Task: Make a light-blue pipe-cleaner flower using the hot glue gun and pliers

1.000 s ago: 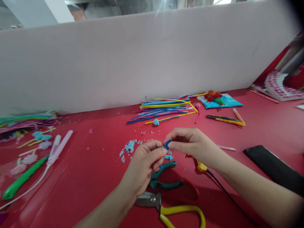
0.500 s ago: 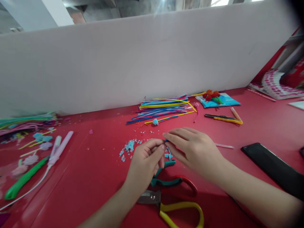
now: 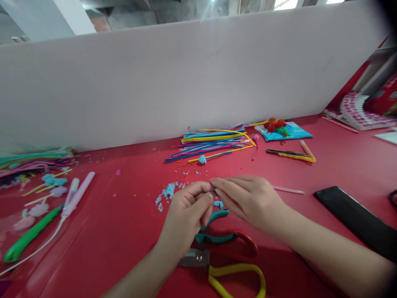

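My left hand (image 3: 191,211) is closed, thumb and forefinger pinched together at the middle of the table. Just to its right, my right hand (image 3: 248,198) is pinched as well, its fingertips meeting those of the left. Between the fingertips shows a tiny dark blue piece (image 3: 214,188), perhaps the end of a pipe cleaner; most of it is hidden. Light blue scraps (image 3: 169,191) of fluff lie left of my left hand. Below the hands are a tool with teal and red handles (image 3: 218,239), its head partly covered, and yellow-handled scissors (image 3: 237,270).
Behind the hands lies a bundle of coloured pipe cleaners (image 3: 214,142) with a light blue fluffy ball (image 3: 202,159). At left are a pink curling-iron-like tool (image 3: 79,192) with a white cord and a green-handled tool (image 3: 34,234). A black phone (image 3: 353,215) is at right. A white partition (image 3: 186,82) edges the table.
My right hand has lowered slightly and shifted a little left, its fingertips closing over the blue piece, of which less shows. My left hand stays nearly still.
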`<action>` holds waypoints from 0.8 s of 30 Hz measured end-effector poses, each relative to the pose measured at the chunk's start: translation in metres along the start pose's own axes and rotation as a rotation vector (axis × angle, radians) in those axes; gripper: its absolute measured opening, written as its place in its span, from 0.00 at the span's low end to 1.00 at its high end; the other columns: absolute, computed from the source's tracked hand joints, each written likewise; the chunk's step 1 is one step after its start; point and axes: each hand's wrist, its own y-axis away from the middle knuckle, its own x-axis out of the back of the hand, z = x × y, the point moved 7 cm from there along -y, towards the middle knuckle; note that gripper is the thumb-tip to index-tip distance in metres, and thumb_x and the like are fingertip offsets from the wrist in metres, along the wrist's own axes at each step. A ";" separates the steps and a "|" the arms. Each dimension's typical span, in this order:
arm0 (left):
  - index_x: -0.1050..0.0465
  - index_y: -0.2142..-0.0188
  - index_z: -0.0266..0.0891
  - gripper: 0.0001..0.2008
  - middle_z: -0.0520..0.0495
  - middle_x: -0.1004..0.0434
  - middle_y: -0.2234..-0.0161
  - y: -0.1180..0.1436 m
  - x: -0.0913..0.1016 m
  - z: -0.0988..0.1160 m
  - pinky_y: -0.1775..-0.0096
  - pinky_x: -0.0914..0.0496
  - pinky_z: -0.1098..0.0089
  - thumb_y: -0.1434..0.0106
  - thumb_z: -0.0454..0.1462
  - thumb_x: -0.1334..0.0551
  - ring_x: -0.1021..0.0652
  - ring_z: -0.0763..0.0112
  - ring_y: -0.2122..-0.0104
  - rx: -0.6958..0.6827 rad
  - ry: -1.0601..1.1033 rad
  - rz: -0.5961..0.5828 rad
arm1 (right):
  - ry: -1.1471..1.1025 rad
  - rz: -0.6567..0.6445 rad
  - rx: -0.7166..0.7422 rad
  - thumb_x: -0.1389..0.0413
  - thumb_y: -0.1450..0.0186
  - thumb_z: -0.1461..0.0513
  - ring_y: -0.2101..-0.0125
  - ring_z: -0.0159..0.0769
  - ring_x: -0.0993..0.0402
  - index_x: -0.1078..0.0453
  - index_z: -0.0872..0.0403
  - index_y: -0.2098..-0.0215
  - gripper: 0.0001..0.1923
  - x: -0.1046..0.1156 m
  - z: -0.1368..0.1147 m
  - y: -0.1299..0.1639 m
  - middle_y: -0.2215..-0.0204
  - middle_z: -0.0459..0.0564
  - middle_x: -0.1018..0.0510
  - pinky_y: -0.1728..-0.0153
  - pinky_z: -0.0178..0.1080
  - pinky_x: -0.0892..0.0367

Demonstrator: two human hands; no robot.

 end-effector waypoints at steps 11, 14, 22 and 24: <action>0.30 0.68 0.38 0.08 0.59 0.35 0.87 0.005 -0.006 0.007 0.86 0.49 0.81 0.38 0.41 0.40 0.43 0.84 0.89 -0.054 -0.136 -0.088 | -0.591 -0.098 -0.488 0.44 0.36 0.64 0.73 0.25 0.29 0.29 0.52 0.69 0.04 0.011 0.029 -0.006 0.74 0.41 0.23 0.72 0.27 0.36; 0.28 0.70 0.38 0.10 0.59 0.38 0.87 0.006 -0.006 0.011 0.86 0.50 0.81 0.37 0.42 0.41 0.43 0.84 0.88 -0.106 -0.221 -0.076 | -0.627 -0.106 -0.532 0.44 0.36 0.62 0.75 0.25 0.30 0.28 0.53 0.67 0.03 0.011 0.032 -0.005 0.75 0.41 0.24 0.74 0.27 0.36; 0.27 0.69 0.39 0.10 0.60 0.42 0.86 0.008 -0.005 0.015 0.83 0.48 0.80 0.36 0.41 0.42 0.44 0.83 0.86 -0.167 -0.305 -0.077 | -0.541 -0.136 -0.448 0.45 0.39 0.68 0.74 0.25 0.31 0.30 0.54 0.70 0.05 0.018 0.031 -0.008 0.74 0.41 0.25 0.71 0.27 0.37; 0.26 0.69 0.39 0.10 0.60 0.42 0.86 0.009 -0.006 0.016 0.83 0.47 0.79 0.36 0.41 0.42 0.43 0.82 0.86 -0.179 -0.330 -0.080 | -0.536 -0.133 -0.431 0.45 0.39 0.69 0.73 0.25 0.31 0.30 0.54 0.70 0.05 0.019 0.030 -0.008 0.74 0.41 0.25 0.71 0.27 0.36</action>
